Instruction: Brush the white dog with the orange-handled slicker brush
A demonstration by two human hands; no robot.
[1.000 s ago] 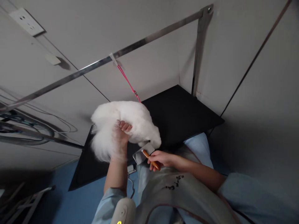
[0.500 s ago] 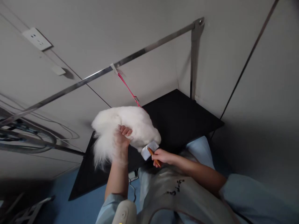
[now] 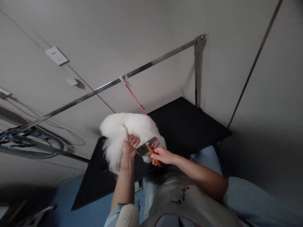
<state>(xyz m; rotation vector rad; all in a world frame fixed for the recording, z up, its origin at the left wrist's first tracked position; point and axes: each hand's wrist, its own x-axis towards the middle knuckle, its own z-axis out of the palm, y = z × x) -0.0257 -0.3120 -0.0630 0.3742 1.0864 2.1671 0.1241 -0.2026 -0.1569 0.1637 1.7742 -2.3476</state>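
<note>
A small fluffy white dog (image 3: 125, 132) stands on a black grooming table (image 3: 189, 123), tied by a pink leash (image 3: 135, 99) to a steel bar overhead. My left hand (image 3: 130, 146) is closed in the fur at the dog's rear, holding it up. In my right hand (image 3: 162, 156) I grip the orange handle of a slicker brush (image 3: 148, 146), whose metal head lies against the fur just beside my left fingers.
The steel grooming arm (image 3: 151, 64) spans the table with an upright post (image 3: 197, 72) at the back right. Grey walls close in behind, with a socket (image 3: 56, 55) and cables (image 3: 30, 145) at left. Blue floor (image 3: 71, 217) lies below.
My right hand has lifted the brush from below the dog's flank up onto the fur next to my left hand. The camera view has shifted slightly.
</note>
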